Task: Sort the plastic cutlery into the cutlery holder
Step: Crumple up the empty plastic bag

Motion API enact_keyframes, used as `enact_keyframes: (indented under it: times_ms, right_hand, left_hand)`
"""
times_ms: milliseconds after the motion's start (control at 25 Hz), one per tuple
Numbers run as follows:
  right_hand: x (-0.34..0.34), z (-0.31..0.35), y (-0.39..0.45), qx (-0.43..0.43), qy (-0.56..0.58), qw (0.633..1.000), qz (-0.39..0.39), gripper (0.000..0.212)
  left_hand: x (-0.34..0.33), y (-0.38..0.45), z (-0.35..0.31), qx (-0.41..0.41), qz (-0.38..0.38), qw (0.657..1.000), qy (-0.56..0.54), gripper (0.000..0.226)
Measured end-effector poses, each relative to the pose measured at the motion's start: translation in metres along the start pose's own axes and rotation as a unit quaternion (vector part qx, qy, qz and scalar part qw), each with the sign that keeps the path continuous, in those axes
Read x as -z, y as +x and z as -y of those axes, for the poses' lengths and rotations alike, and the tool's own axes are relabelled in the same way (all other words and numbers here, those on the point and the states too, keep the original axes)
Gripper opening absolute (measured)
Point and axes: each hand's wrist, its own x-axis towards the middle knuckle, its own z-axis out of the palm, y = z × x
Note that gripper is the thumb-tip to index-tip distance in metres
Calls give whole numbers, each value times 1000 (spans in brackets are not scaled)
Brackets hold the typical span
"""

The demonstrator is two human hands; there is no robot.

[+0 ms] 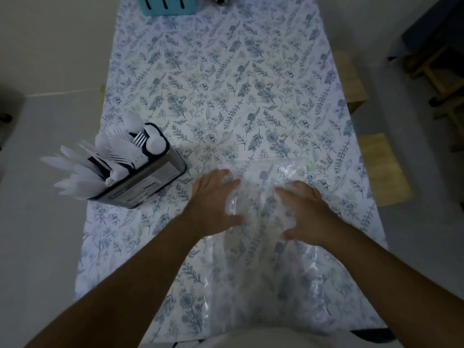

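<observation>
One person is working at a table covered by one floral tablecloth (226, 79), with both bare forearms reaching forward from the near edge. The left hand (216, 197) is lying palm down with its fingers extended on the left part of one clear plastic bag (263, 259), pressing it against the cloth. The right hand (301, 212) is lying palm down on the right part of the same bag, its fingers spread and slightly bent into the crinkled film; whether they are pinching the film cannot be told because of blur. The bag is lying flat in the near centre of the table, between and under the two hands. One cutlery holder (145, 179), a dark upright box with a printed label on its side, is standing near the left edge of the table, just left of the left hand and not touching it. White plastic cutlery (105, 156) is standing upright in its compartments: knives at the near-left end, forks in the middle, spoons at the far end; the pieces are overlapping too densely to be counted. One teal container (168, 5) with three dark slots is sitting at the far edge of the table
</observation>
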Motion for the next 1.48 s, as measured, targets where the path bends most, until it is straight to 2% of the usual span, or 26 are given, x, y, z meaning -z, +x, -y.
enact_keyframes:
  times_ms: [40, 80, 120, 160, 200, 240, 320, 400, 520, 640, 720, 760, 880, 920, 1000, 1080, 1160, 1200, 1320, 1360, 1440, 1480]
  right_hand:
    - [-1, 0, -4, -41, 95, 994, -39, 96]
    - [-6, -1, -9, -94, 240, 963, -82, 78]
    - [-14, -2, -15, -150, 400, 898, -107, 62]
    - [-24, -4, -21, -195, 528, 819, -110, 51]
    - [-33, -7, -26, -211, 607, 758, -109, 42]
    - [-42, -12, -30, -207, 638, 733, -115, 37]
    - [-50, -16, -35, -183, 650, 726, -131, 34]
    - [-48, -15, -40, -174, 669, 709, -139, 35]
    - [-49, -15, -50, -176, 671, 710, -121, 40]
    - [-57, -17, -62, -191, 669, 709, -112, 36]
    - [-59, -18, -67, -205, 683, 691, -120, 30]
    - [-60, -19, -69, -211, 687, 685, -122, 28]
    - [-66, -19, -72, -207, 687, 686, -119, 22]
    - [-67, -19, -73, -200, 697, 677, -127, 26]
    - [-69, -19, -74, -177, 737, 632, -161, 43]
    - [-69, -18, -77, -154, 760, 602, -191, 60]
    - [-72, -20, -78, -154, 768, 591, -195, 69]
    - [-73, -20, -79, -155, 771, 592, -179, 70]
    - [-71, -21, -83, -202, 757, 615, -88, 73]
    - [-67, -17, -86, -207, 749, 628, -50, 65]
    - [-62, -14, -91, -200, 700, 685, -22, 24]
    - [-62, -15, -93, -190, 661, 726, -24, 25]
  left_hand:
    - [-1, -10, -10, 67, -64, 989, -116, 79]
    - [-3, -18, -20, 163, -106, 943, -269, 61]
    - [-5, -25, -30, 259, -114, 859, -426, 51]
    - [-12, -30, -37, 329, -115, 768, -537, 46]
    - [-20, -33, -40, 366, -121, 713, -586, 41]
    - [-28, -36, -41, 383, -136, 696, -591, 35]
    - [-35, -39, -39, 393, -177, 694, -576, 21]
    - [-37, -40, -35, 400, -162, 702, -566, 16]
    - [-35, -45, -31, 382, -102, 742, -542, 19]
    - [-47, -67, -28, 352, -140, 793, -477, 28]
    - [-55, -80, -27, 347, -152, 807, -452, 27]
    - [-58, -81, -25, 352, -148, 805, -455, 23]
    - [-51, -84, -23, 351, -129, 768, -520, 11]
    - [-47, -85, -21, 332, -128, 762, -541, 9]
    - [-40, -90, -17, 266, -107, 754, -591, 5]
    - [-37, -94, -11, 215, -78, 712, -664, 10]
    - [-33, -97, -8, 232, -77, 658, -712, 27]
    - [-32, -98, -5, 243, -87, 647, -718, 30]
    - [-33, -101, 12, 195, -43, 677, -708, 25]
    - [-30, -102, 18, 177, -14, 686, -705, 24]
    - [-26, -102, 30, 175, 20, 710, -681, 16]
    - [-25, -100, 35, 184, 24, 737, -650, 22]
